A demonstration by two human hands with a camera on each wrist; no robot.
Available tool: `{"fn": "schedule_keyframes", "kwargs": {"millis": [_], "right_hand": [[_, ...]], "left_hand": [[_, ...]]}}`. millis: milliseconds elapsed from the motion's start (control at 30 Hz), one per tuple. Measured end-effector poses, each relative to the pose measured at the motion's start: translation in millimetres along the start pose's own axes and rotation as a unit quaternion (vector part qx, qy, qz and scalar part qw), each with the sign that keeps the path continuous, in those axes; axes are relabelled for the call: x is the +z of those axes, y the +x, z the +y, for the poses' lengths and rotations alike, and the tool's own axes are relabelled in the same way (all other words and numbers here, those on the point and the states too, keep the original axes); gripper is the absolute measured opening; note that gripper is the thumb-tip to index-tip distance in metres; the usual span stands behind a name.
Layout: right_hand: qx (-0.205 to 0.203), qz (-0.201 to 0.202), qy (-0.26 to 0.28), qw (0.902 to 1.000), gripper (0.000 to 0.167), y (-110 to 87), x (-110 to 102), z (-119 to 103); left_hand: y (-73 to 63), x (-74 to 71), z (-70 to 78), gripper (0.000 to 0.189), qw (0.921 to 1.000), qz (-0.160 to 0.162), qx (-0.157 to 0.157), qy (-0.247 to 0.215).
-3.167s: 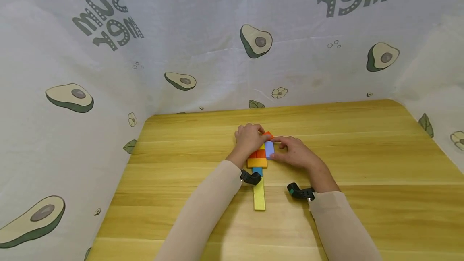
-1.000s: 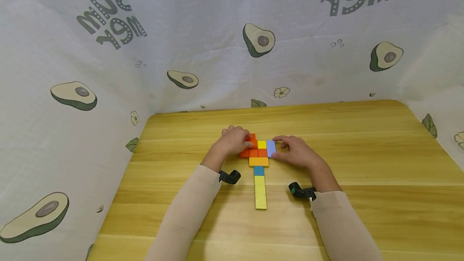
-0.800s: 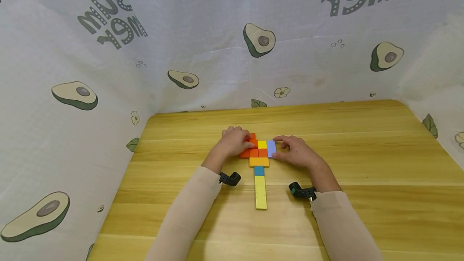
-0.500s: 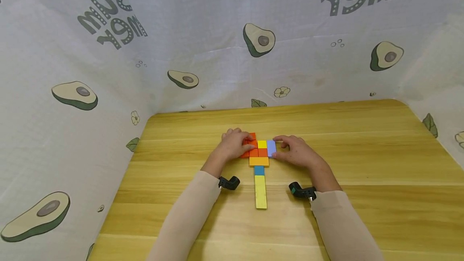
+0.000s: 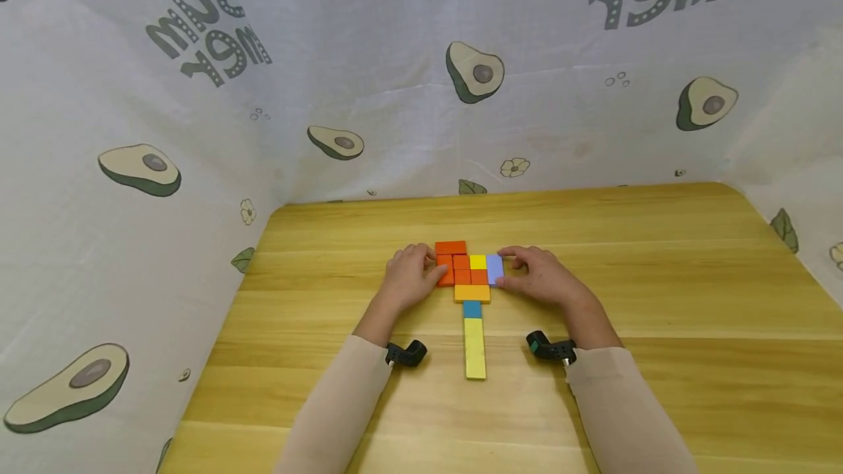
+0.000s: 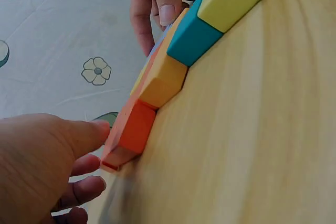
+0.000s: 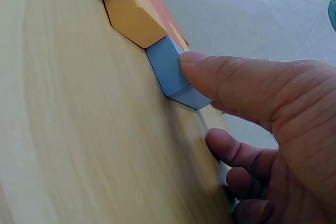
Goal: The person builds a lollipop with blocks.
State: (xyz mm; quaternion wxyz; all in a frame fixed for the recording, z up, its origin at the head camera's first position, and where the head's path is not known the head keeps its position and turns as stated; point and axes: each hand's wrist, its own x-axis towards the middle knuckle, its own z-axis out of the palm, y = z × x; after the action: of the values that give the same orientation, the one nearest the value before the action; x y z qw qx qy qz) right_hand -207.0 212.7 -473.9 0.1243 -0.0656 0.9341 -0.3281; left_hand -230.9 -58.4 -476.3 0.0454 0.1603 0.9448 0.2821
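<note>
A flat figure of coloured wooden blocks lies on the table. My left hand is at its left side, thumb and forefinger extended along the edge of an upright red block. Above that, a red block lies crosswise. Two small red blocks, a yellow square and an orange-red square fill the middle. On the right my right hand pinches a lilac block end to end, its thumb on the near end. An orange block lies crosswise below, then a blue square and a long yellow block.
The wooden table extends on all sides of the figure. A pale curtain printed with avocados and flowers hangs behind it and at both sides. A small black camera sits on each wrist.
My left hand has drawn off the red blocks to the figure's left edge, uncovering the upright red block and the red crosspiece on top. My right hand has stayed at the lilac block.
</note>
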Motion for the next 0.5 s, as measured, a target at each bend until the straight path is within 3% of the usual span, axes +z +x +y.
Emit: {"fn": "schedule_keyframes", "kwargs": {"millis": [133, 500], "right_hand": [[0.0, 0.001, -0.003, 1.0, 0.064, 0.2, 0, 2], [-0.009, 0.002, -0.001, 1.0, 0.063, 1.0, 0, 1]], "left_hand": [[-7.4, 1.8, -4.9, 0.037, 0.9997, 0.004, -0.018, -0.013], [-10.1, 12.5, -11.6, 0.033, 0.9993, 0.028, -0.009, -0.022]]}}
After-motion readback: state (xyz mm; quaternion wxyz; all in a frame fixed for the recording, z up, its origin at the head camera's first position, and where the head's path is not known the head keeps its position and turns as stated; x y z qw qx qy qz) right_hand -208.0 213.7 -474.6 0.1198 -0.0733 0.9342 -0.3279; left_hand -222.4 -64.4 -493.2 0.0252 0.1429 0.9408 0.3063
